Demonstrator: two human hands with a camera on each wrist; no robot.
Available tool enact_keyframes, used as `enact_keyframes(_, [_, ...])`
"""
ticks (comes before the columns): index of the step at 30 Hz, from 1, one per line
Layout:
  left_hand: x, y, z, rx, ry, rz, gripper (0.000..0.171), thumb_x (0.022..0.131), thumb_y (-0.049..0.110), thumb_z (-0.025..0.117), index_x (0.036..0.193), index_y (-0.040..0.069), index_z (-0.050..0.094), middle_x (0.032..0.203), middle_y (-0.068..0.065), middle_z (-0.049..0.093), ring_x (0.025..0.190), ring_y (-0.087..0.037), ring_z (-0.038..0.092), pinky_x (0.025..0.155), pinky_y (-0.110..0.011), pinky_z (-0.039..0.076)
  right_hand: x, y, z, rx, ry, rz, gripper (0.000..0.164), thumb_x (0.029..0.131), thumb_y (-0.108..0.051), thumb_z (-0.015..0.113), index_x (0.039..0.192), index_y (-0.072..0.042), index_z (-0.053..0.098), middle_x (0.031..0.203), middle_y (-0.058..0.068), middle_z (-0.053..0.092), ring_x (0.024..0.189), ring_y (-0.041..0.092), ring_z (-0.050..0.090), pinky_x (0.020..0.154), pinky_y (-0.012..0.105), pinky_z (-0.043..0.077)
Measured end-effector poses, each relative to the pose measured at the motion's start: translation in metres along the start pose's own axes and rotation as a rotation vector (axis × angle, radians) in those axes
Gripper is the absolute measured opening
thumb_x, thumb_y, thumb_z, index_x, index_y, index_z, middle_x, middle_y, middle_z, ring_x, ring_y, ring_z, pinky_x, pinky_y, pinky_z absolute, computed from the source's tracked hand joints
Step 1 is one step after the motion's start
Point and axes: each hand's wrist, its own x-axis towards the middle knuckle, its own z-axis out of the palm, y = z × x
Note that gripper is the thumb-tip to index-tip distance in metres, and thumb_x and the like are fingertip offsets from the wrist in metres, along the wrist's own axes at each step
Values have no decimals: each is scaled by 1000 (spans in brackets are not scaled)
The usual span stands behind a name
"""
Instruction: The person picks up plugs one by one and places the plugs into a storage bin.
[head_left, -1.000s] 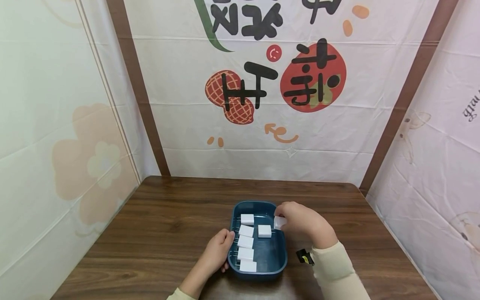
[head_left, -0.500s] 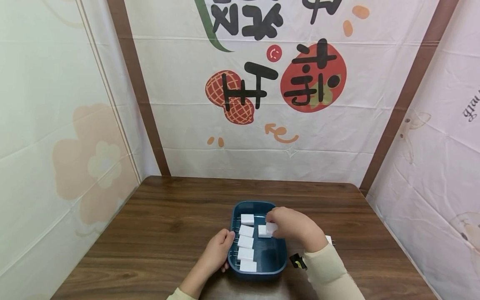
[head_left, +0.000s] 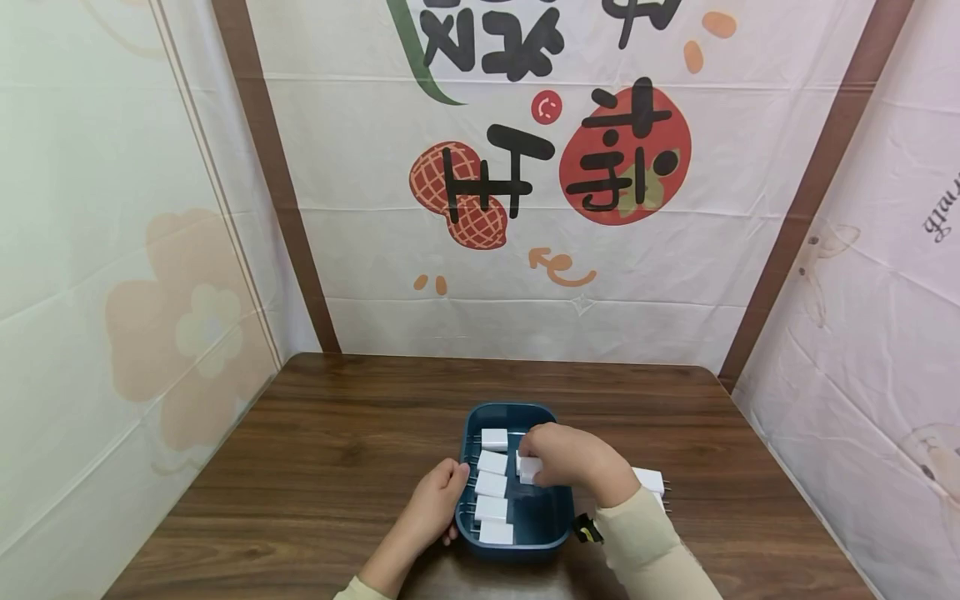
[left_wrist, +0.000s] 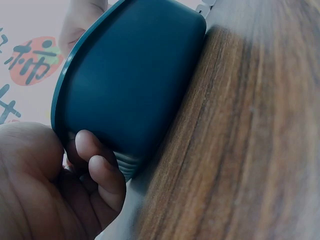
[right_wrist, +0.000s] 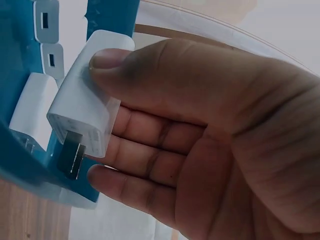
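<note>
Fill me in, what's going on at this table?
A person's left hand grips the left side of a blue tray, while their right hand holds a white plug adapter in or just over it; whether it touches the bottom isn't clear. Five adapters lie in a column along the tray's left side, prongs pointing left. Another is partly hidden by the held one. More adapters sit on the table to the right, partly behind the right arm.

The sleeves (head_left: pixel 663 554) are pale cream (a small black piece (head_left: pixel 586 528) with a yellow mark shows beside the right cuff (head_left: pixel 628 518)).
</note>
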Motion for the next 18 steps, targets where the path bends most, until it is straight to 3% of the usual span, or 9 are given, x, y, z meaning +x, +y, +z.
enact_keyframes(7, [0,0,0,0,9,-5,38,112,34,42,102,0,55,53,-4,52,35,-12,51,33,-34,49,3,-2,1,7,-30,-4,26,85,-12,82,111,-10,76,100,0,72,76,8,57,71,26,57])
enact_keyframes(18, [0,1,1,-7,3,-10,37,112,32,41,102,-1,55,52,-3,52,35,-11,50,32,-32,48,5,-1,4,21,-48,14,29,85,-13,83,112,-10,76,102,0,74,76,7,59,76,29,60])
